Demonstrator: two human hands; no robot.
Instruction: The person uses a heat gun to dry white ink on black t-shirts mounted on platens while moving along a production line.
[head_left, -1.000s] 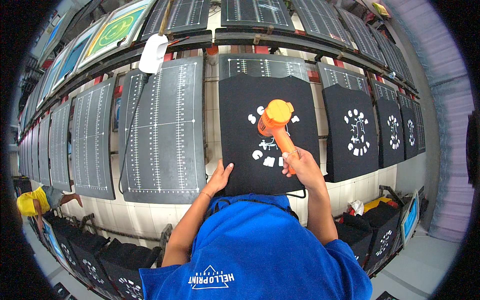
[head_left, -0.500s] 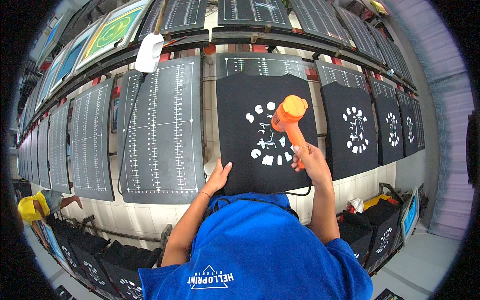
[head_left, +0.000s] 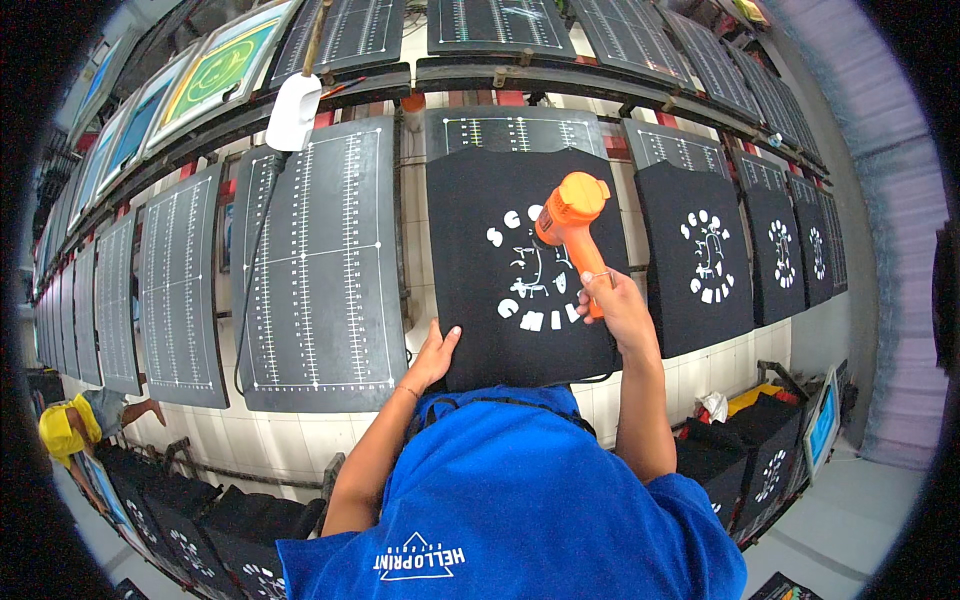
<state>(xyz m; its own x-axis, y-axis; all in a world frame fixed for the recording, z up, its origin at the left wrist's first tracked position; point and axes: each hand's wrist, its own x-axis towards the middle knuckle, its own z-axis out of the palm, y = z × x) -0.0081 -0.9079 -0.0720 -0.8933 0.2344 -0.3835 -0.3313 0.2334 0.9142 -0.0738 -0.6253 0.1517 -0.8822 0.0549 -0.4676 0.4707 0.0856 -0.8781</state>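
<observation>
My right hand (head_left: 618, 308) is closed around the handle of an orange heat gun (head_left: 574, 205). Its dark nozzle points down and left over the white print on a black T-shirt (head_left: 480, 365), and its body hides part of the lettering's upper right. The shirt lies flat over a grey printing board (head_left: 470, 132), whose far end shows beyond the neckline. At the shirt's lower left edge rests my left hand (head_left: 435, 357), thumb and forefinger apart, holding nothing visible.
Bare grey boards with white rulers (head_left: 320, 270) stand to the left. More printed black shirts (head_left: 697, 255) line the right. A white scoop-like tool (head_left: 294, 112) and black cable (head_left: 262, 225) lie at the far left. Another person in yellow (head_left: 65, 430) is at the lower left.
The heat gun has moved slightly up and left over the print, showing more of the lower lettering. My left hand stays at the shirt's edge.
</observation>
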